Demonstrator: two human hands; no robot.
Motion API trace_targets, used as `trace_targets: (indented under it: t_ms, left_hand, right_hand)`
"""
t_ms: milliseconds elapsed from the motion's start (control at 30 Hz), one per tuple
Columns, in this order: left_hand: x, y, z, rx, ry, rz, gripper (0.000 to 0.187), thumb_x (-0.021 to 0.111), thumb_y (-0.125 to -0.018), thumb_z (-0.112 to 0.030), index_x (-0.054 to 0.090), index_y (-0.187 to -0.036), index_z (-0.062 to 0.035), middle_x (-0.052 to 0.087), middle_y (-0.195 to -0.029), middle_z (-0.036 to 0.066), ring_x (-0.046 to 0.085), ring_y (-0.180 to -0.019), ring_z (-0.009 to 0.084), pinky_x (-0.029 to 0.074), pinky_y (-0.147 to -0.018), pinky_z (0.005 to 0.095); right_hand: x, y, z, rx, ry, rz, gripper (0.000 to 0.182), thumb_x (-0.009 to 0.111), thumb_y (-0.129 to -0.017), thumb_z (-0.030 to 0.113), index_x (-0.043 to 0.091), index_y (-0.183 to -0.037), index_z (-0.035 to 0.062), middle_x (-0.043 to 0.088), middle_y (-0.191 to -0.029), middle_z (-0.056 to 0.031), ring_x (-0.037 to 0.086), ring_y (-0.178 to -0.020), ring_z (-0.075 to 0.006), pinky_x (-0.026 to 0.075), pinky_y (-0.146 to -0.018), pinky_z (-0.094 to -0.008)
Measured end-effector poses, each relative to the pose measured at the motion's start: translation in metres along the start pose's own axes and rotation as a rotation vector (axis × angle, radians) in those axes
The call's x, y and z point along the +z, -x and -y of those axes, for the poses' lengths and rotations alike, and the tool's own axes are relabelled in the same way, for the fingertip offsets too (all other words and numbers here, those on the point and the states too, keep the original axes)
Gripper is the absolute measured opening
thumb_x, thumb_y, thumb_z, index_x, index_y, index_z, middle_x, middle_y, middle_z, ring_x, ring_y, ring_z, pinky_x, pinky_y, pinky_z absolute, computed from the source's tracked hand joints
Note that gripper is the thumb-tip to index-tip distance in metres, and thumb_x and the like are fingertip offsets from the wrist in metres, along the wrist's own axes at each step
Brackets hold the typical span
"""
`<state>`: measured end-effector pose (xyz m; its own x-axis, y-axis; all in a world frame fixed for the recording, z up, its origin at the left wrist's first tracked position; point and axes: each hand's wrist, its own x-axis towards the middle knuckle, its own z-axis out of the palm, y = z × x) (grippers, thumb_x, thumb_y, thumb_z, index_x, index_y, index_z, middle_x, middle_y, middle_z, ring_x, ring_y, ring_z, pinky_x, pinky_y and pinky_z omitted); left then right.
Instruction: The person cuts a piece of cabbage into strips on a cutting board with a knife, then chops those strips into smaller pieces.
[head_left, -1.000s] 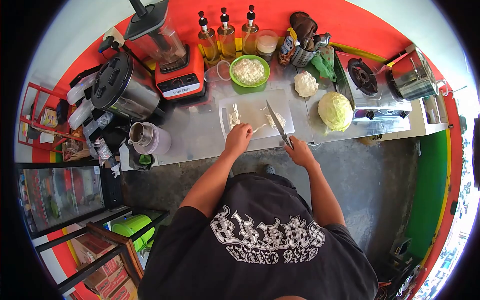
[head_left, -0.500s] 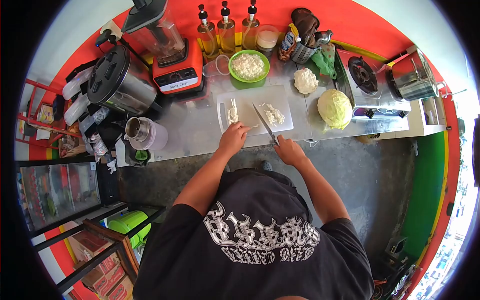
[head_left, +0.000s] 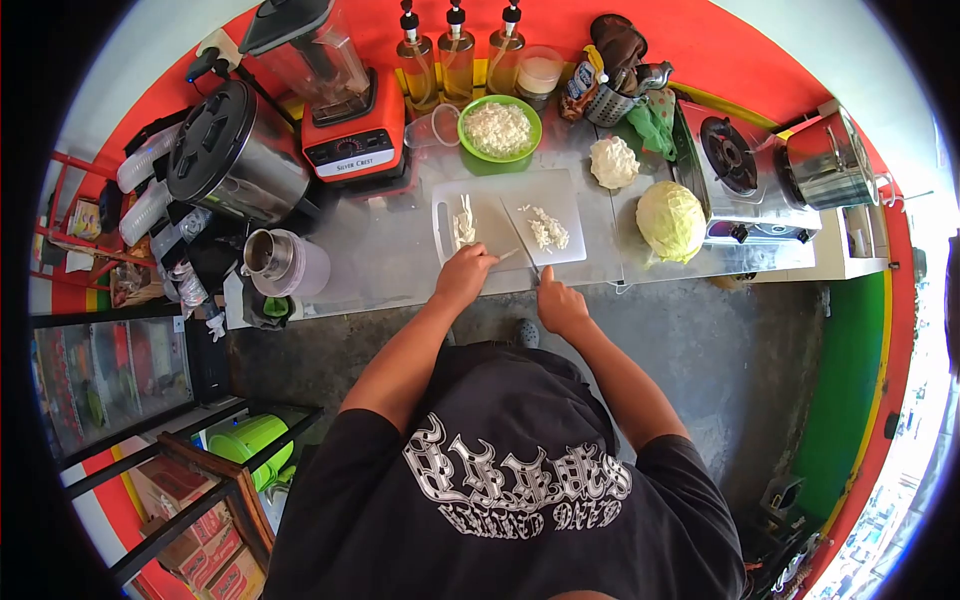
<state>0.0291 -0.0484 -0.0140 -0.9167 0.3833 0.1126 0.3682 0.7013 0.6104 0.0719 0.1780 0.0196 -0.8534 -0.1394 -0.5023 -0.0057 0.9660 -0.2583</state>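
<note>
My left hand (head_left: 466,274) is closed at the near edge of the white cutting board (head_left: 490,187), pinching a thin pale vegetable strip (head_left: 508,254). A kitchen knife (head_left: 520,232) lies in the closed grip of my right hand (head_left: 562,304), its blade slanting over the board close to the strip's tip. Left of the blade, beyond my left fingers, is a small pile of pale strips (head_left: 463,222). Finely chopped white bits (head_left: 547,230) lie to the blade's right. Behind the board stands a green bowl (head_left: 465,143) full of chopped white pieces.
A pale green cabbage (head_left: 670,222) and a lumpy white mass (head_left: 613,162) sit right of the board, before a gas stove (head_left: 730,155). Along the back are a red blender (head_left: 350,140) and pump bottles (head_left: 456,70). A metal-necked jug (head_left: 290,265) stands at left.
My right hand and the knife have shifted left, bringing the blade nearer the strip. My left hand stays almost in place, still pinching it.
</note>
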Motion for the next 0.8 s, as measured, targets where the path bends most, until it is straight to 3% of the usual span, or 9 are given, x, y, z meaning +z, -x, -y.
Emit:
trace_targets:
  t_ms: [33,100,200,333,433,533,600,700,800]
  left_hand:
    - [0.0,-0.001,-0.001,-0.004,0.004,0.002,0.021,0.065,-0.088,-0.004,0.077,-0.104,-0.0096,0.064,-0.095,0.008,0.064,-0.098,0.029,0.053,-0.085,0.0408]
    - [0.0,0.001,-0.001,-0.012,0.021,-0.03,0.02,0.066,-0.087,-0.003,0.077,-0.103,-0.0084,0.064,-0.094,0.009,0.064,-0.096,0.0302,0.053,-0.085,0.0409]
    - [0.001,0.001,0.002,-0.027,0.056,-0.033,0.02,0.066,-0.087,-0.004,0.077,-0.103,-0.0077,0.065,-0.095,0.009,0.064,-0.097,0.031,0.052,-0.086,0.0407]
    - [-0.001,0.0,-0.002,-0.083,0.106,-0.02,0.018,0.066,-0.087,-0.004,0.077,-0.101,-0.0065,0.065,-0.095,0.011,0.064,-0.099,0.0317,0.052,-0.087,0.0417]
    - [0.0,0.0,-0.001,-0.092,0.104,0.026,0.024,0.065,-0.088,-0.004,0.075,-0.109,-0.0078,0.065,-0.098,0.011,0.063,-0.101,0.0321,0.051,-0.089,0.0418]
    - [-0.001,0.0,-0.004,-0.052,0.053,-0.045,0.036,0.063,-0.089,-0.003,0.07,-0.123,-0.0118,0.063,-0.101,0.012,0.063,-0.1,0.0328,0.051,-0.088,0.0424]
    - [-0.012,-0.002,-0.013,-0.052,0.029,0.053,0.045,0.06,-0.091,-0.003,0.065,-0.133,-0.0161,0.061,-0.102,0.012,0.062,-0.098,0.0329,0.051,-0.087,0.0428]
    - [-0.009,-0.004,-0.012,-0.004,-0.044,0.091,0.048,0.054,-0.088,0.003,0.068,-0.129,-0.0175,0.059,-0.097,0.01,0.063,-0.098,0.0318,0.053,-0.088,0.0416]
    - [-0.006,-0.003,-0.009,-0.028,0.008,0.072,0.044,0.057,-0.092,-0.002,0.068,-0.131,-0.0173,0.061,-0.1,0.012,0.062,-0.097,0.0325,0.051,-0.085,0.0419]
  right_hand:
    - [-0.01,0.001,0.005,0.0,0.002,0.006,0.033,0.051,-0.103,0.024,0.041,-0.121,-0.0023,0.071,-0.1,-0.0309,0.069,-0.098,-0.0499,0.054,-0.086,-0.0582]
    - [-0.03,0.005,0.015,0.025,0.079,-0.005,0.039,0.059,-0.092,0.013,0.043,-0.123,-0.003,0.072,-0.105,-0.0266,0.072,-0.099,-0.0428,0.058,-0.085,-0.0511]
    - [-0.044,0.009,0.025,0.055,0.099,0.075,0.041,0.061,-0.09,0.013,0.043,-0.124,-0.0031,0.073,-0.107,-0.0259,0.073,-0.1,-0.0412,0.059,-0.084,-0.0494]
    - [-0.022,0.0,0.024,0.062,0.145,0.083,0.038,0.058,-0.092,0.013,0.044,-0.123,-0.0024,0.073,-0.107,-0.026,0.073,-0.102,-0.0411,0.058,-0.085,-0.0485]
    - [-0.014,-0.007,0.022,0.042,0.11,0.028,0.035,0.055,-0.094,0.014,0.044,-0.123,-0.0017,0.073,-0.108,-0.0258,0.072,-0.104,-0.041,0.059,-0.086,-0.0472]
    - [-0.04,-0.007,0.027,0.034,0.076,0.07,0.039,0.053,-0.093,0.01,0.041,-0.127,-0.0045,0.07,-0.112,-0.0288,0.07,-0.106,-0.0448,0.055,-0.091,-0.0527]
    - [-0.062,-0.004,0.033,0.072,0.1,0.112,0.039,0.051,-0.096,0.017,0.043,-0.128,-0.0032,0.071,-0.117,-0.0266,0.07,-0.111,-0.0421,0.055,-0.094,-0.0494]
    - [-0.069,-0.003,0.032,0.066,0.09,0.145,0.039,0.052,-0.096,0.016,0.043,-0.129,-0.0034,0.07,-0.119,-0.0276,0.068,-0.114,-0.0426,0.052,-0.099,-0.0506]
    - [-0.05,-0.006,0.031,0.055,0.073,0.112,0.041,0.053,-0.095,0.016,0.042,-0.13,-0.0037,0.07,-0.117,-0.0274,0.069,-0.111,-0.0432,0.055,-0.094,-0.0505]
